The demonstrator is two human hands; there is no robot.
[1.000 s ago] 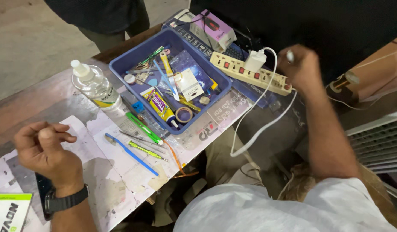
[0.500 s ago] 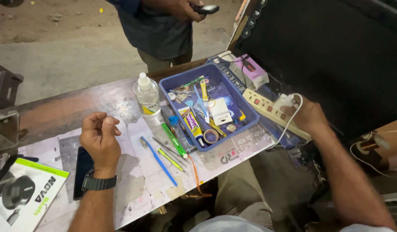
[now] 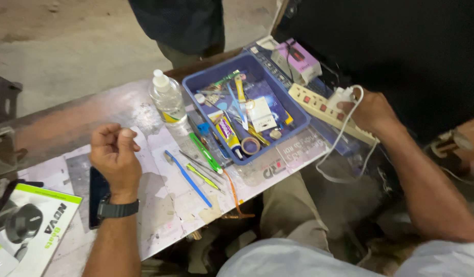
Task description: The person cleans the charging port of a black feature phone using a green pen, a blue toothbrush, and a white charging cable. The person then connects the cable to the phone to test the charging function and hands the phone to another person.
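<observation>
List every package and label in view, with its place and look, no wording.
Green-and-white headphone box: bottom left corner, flat, pictures black headphones.
Clear plastic bottle: upright beside the blue tray, yellow label band.
Yellow glue tube: lying in the tray.
White card packet: tray middle.
Lilac-and-white small box: behind the tray.

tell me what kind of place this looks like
Probably a small roadside repair stall for phones or electronics. A blue tray holds small tools, glue and tape; a power strip lies under the right hand; the paper-covered bench stands on bare ground.
</observation>
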